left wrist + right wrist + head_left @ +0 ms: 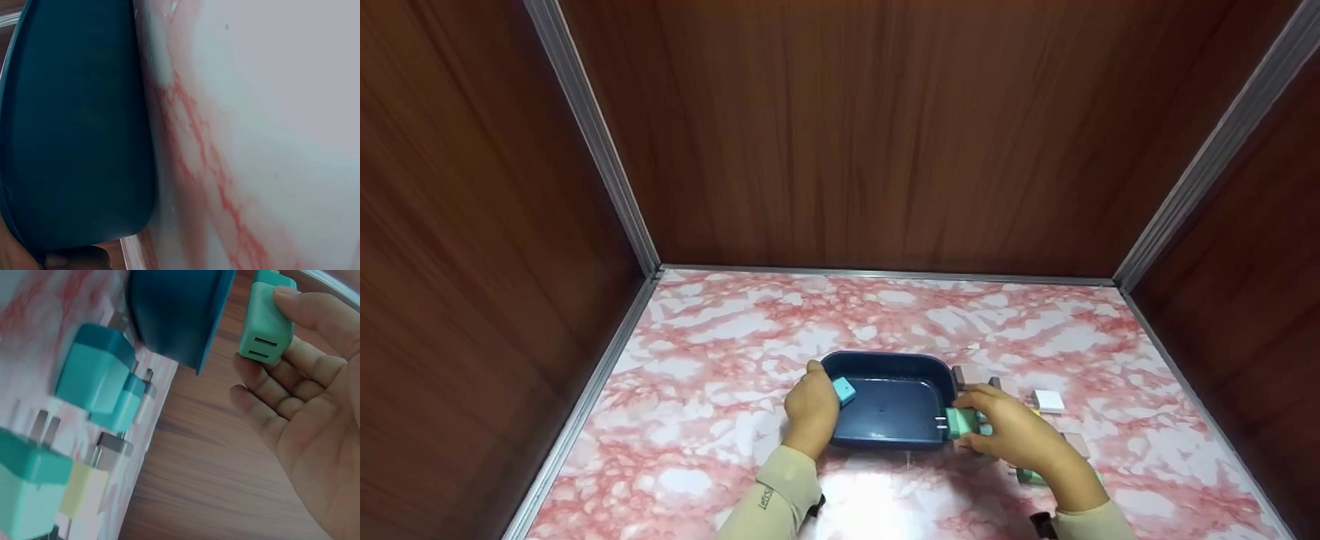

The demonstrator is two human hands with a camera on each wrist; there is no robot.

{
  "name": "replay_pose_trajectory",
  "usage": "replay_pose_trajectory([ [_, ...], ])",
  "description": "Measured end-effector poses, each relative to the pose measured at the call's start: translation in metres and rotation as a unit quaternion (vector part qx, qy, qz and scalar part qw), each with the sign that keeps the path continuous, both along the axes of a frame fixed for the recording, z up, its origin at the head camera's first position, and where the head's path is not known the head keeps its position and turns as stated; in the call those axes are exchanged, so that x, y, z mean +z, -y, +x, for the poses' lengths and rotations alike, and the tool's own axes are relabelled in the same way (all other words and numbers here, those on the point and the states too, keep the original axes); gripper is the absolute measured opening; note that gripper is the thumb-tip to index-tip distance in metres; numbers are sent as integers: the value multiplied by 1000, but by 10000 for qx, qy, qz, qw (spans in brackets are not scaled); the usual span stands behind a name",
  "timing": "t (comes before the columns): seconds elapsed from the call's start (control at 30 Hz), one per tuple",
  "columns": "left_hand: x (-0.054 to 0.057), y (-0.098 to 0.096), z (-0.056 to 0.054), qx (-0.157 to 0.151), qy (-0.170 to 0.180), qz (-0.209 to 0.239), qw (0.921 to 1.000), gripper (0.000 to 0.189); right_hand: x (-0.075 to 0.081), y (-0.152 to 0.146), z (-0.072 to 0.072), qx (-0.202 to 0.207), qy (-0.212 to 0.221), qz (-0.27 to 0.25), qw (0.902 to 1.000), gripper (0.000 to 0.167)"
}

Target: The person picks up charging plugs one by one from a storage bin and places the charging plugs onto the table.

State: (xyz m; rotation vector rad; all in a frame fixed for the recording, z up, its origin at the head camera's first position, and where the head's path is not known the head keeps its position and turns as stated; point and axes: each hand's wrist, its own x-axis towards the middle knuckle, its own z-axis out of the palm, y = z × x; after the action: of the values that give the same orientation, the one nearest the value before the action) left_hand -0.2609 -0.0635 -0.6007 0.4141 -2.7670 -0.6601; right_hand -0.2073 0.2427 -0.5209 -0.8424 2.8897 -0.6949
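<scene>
A dark blue rectangular bin (885, 411) stands on the table, and my left hand (813, 409) grips its left rim. In the left wrist view, the bin's outer wall (79, 129) fills the left side, with fingertips at the bottom corner. One light blue charger (844, 391) lies inside the bin at the left. My right hand (1012, 427) pinches a green USB charger (267, 320) between thumb and fingers at the bin's right rim. Its two metal prongs point left over the bin, and two slots show on its near end in the right wrist view.
Several more chargers lie right of the bin, among them a white one (1048, 401), a teal one (95, 368) and a yellow one (84, 489). The table (720, 322) has a red and white marbled top. Brown wood panels (840, 135) with metal edging enclose it.
</scene>
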Motion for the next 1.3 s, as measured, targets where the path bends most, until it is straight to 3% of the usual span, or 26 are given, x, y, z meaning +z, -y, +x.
replay_pose_trajectory([
  [0.33, -1, 0, 1, 41, -119, -72, 9999, 13, -2, -22, 7, 46, 234, 20, 9997, 43],
  [0.67, 3, 1, 2, -56, 157, 92, 9998, 15, -7, -35, 17, 263, -89, 21, 9996, 39],
  [0.93, 4, 1, 2, -41, 197, 130, 9997, 15, -14, -41, 25, 67, 622, -88, 9980, 38],
  [1.3, 4, 1, 2, -39, 174, 144, 9997, 15, -28, -47, 28, 270, 356, -108, 9989, 37],
])
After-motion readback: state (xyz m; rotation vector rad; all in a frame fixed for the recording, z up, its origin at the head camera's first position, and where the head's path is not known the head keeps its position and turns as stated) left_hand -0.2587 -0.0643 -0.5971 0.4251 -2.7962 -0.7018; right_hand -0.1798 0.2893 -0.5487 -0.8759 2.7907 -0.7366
